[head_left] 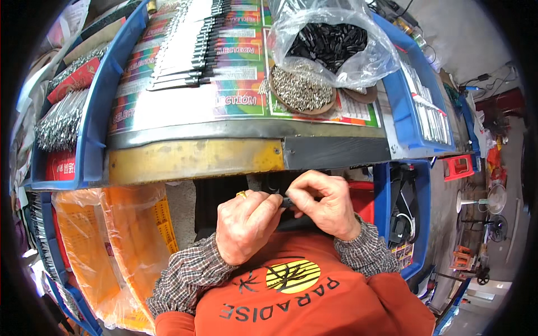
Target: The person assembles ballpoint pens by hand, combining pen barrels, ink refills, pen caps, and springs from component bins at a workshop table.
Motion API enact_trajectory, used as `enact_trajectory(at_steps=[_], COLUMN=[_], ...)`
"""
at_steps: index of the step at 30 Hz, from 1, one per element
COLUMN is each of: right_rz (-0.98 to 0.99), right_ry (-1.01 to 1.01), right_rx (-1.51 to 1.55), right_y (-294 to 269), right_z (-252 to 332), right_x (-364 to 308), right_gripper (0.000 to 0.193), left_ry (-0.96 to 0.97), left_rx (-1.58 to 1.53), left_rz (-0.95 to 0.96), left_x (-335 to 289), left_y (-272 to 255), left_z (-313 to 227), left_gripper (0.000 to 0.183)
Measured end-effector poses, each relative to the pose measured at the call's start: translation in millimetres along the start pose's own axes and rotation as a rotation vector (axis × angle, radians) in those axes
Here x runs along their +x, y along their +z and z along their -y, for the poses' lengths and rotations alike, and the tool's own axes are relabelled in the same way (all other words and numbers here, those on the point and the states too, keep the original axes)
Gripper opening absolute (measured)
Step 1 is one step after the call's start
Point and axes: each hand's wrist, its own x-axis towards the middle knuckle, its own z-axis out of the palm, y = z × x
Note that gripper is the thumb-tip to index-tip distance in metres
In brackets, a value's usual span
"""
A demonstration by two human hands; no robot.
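You have one small dark piece [287, 202] in hand, held in front of your red shirt [358, 302], just off the near edge of the table [224, 130]. Your left hand [249, 221] and right hand [328, 201] meet over it — the right grip pinched on it with thumb and forefinger, the left fingertips clamped on its other end. Your fingers hide most of its shape.

How far along you are can only be judged roughly. The row of slim black-tipped pieces [196, 59] lying side by side on the table looks like work done or part done, while the piece you hold seems unfinished. Plenty looks left: the clear bag [378, 53] gapes on many black parts [328, 45], and the round dish [307, 111] beside it is heaped with small metal bits [302, 89].

As for writing, bold capitals repeat across the colourful printed sheet [238, 101] under the row, pale characters mark a red box [63, 166] in the left blue bin [115, 50], and dark capitals run beside the yellow sun on your shirt — large and readable.
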Motion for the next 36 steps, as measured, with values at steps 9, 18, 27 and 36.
enact_trajectory(at_steps=[9, 18, 27, 36], right_rz=[-0.378, -0.393, -0.393, -0.358], right_ry=[-0.531, -0.572, -0.59, -0.611], right_rx=[-0.701, -1.009, -1.022, -0.998], right_y=[-52, -62, -58, -57], right_z=[21, 3, -1, 4], right_x=[46, 76, 82, 84], right_gripper=[0.01, 0.024, 0.025, 0.018], left_ry=[-0.053, -0.091, -0.115, -0.108], left_rx=[-0.002, 0.044, 0.03, 0.027], left_rz=[-0.083, -0.068, -0.071, -0.066], left_x=[18, 20, 19, 18], left_y=[-14, -21, -17, -17], left_z=[4, 10, 13, 10], left_gripper=[0.026, 0.025, 0.025, 0.025])
